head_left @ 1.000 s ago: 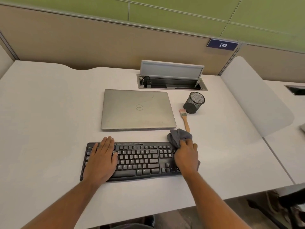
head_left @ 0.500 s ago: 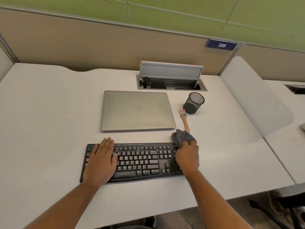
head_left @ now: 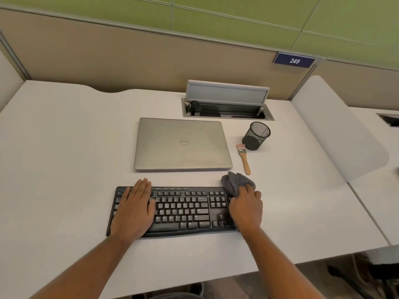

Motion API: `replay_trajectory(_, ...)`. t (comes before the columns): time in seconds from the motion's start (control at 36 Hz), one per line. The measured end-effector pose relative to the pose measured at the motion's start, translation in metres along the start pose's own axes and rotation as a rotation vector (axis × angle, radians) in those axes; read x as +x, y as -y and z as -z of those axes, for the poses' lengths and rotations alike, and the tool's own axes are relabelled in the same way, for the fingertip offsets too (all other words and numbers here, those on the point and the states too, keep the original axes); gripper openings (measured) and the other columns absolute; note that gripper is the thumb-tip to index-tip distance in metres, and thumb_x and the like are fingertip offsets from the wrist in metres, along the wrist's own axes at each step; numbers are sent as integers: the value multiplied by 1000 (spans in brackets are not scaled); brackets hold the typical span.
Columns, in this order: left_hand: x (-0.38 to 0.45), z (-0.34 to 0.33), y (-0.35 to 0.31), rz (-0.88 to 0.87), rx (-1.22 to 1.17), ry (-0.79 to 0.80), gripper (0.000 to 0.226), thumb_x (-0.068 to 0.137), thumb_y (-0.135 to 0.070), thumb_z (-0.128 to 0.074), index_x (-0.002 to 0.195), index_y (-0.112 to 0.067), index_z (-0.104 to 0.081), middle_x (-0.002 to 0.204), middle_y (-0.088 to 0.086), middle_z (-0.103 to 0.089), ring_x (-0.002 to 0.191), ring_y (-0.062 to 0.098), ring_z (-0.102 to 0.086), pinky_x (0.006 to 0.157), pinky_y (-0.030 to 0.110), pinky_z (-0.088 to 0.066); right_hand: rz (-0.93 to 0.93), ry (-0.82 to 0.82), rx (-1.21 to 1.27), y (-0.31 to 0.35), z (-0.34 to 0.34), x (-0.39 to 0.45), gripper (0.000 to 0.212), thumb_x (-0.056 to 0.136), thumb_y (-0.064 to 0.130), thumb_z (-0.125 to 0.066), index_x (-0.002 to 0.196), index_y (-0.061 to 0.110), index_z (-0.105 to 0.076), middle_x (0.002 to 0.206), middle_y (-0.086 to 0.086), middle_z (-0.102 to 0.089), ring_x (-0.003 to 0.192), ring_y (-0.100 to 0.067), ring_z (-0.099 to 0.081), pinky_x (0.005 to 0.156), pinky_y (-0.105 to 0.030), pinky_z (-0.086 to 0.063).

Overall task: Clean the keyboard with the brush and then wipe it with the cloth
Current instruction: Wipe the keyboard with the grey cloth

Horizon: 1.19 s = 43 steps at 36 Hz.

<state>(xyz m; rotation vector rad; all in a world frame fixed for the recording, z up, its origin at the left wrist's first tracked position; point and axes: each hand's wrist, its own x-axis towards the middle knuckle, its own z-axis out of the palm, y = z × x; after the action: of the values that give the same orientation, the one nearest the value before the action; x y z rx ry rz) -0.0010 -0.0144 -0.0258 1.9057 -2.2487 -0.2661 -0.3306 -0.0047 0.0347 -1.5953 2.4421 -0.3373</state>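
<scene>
The wiping step is in hand, judging from how things are lying: the brush point(head_left: 244, 158) is resting untouched on the surface point(head_left: 64, 169), between the closed laptop point(head_left: 182, 144) and the mesh pen cup point(head_left: 256, 135), its bristles pointing toward the cup; the right hand point(head_left: 246, 209) is sitting over the keyboard's right end, around the number pad, its grip curling round a bunched grey cloth point(head_left: 236, 183) that is spilling out past the fingers and over the keyboard's far right corner; the left hand point(head_left: 135, 209) is lying flat on the left end of the keyboard point(head_left: 183, 210), fingers straight and together, seemingly pressing it steady against the surface; the keyboard itself is sitting near the front edge, just in front of the laptop.

The middle keys are lying bare between the two hands; the next move probably calls for drawing the cloth leftward across the rows with light, even pressure, and for the left hand lifting or shifting as the cloth is arriving, since it is covering keys that are likely needing a wipe too; how much of the board is already wiped cannot be told.
</scene>
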Motion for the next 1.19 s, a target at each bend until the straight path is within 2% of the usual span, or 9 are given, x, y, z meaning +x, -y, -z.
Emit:
replay_trajectory(0.14, -1, -1, -1, 3, 2, 5, 69, 101, -46, -15, 159, -12, -28, 166, 3, -24, 154, 15, -18, 126, 42, -15, 87, 94, 120, 25, -18, -12, 31, 84, 2, -49, 113, 4, -60, 139, -17, -57, 137, -35, -45, 119, -50, -36)
replay_trajectory(0.22, 0, 0, -1, 4, -4, 2, 69, 100, -46, -14, 160, -12, -27, 167, 2, -24, 155, 15, -16, 126, 42, -13, 201, 146, 148, 62, -31, -35, 42, 89, 0, -47, 127, 10, -61, 157, -12, -48, 151, -29, -34, 129, -47, -23)
replay_trajectory(0.33, 0, 0, 0, 4, -5, -5, 68, 100, -43, -18, 158, -10, -31, 165, 4, -29, 154, 16, -21, 126, 42, -15, 401, 237, 163, 102, -41, -52, 51, 94, 1, -50, 144, 11, -54, 166, -8, -35, 157, -25, -24, 131, -38, -14)
replay_trajectory(0.42, 0, -1, 0, -3, -8, -6, 68, 100, -42, -19, 157, -9, -34, 164, 5, -32, 153, 17, -23, 125, 41, -15, 536, 317, 128, 101, -42, -47, 59, 92, -1, -49, 151, 7, -49, 167, -11, -34, 157, -28, -24, 129, -32, -11)
replay_trajectory(0.5, 0, 1, -1, -5, -11, -9, 68, 100, -43, -18, 157, -10, -33, 164, 4, -30, 153, 16, -22, 126, 40, -14, 575, 268, 35, 76, -27, -35, 55, 93, -2, -54, 146, 14, -56, 162, -4, -43, 151, -24, -37, 126, -33, -20)
replay_trajectory(0.67, 1, 1, -1, -2, 3, -11, 69, 100, -44, -16, 158, -11, -31, 165, 3, -29, 153, 16, -21, 126, 40, -13, 286, 162, -37, 31, 4, -6, 53, 93, -5, -46, 140, 14, -62, 158, -2, -47, 141, -27, -42, 111, -38, -41)
replay_trajectory(0.94, 1, 1, -1, 12, 10, 1, 68, 100, -44, -18, 158, -11, -33, 164, 4, -31, 153, 17, -23, 126, 42, -18, 561, 172, -82, 8, -7, -59, 45, 88, 4, -62, 130, 17, -70, 151, 1, -56, 141, -23, -47, 114, -42, -45)
replay_trajectory(1.08, 1, 2, -2, -5, 2, 5, 68, 100, -43, -19, 156, -10, -35, 163, 5, -34, 152, 18, -25, 125, 42, -17, 547, 139, -118, -20, -23, -91, 61, 77, 1, -77, 135, 20, -69, 148, 2, -60, 141, -25, -52, 114, -42, -49)
replay_trajectory(1.19, 1, 2, 0, -23, 11, 10, 68, 100, -44, -18, 156, -10, -37, 162, 4, -37, 151, 17, -27, 125, 40, -14, 525, 104, -89, -7, -27, -69, 53, 88, 5, -69, 139, 19, -64, 154, -1, -54, 147, -27, -45, 119, -45, -43)
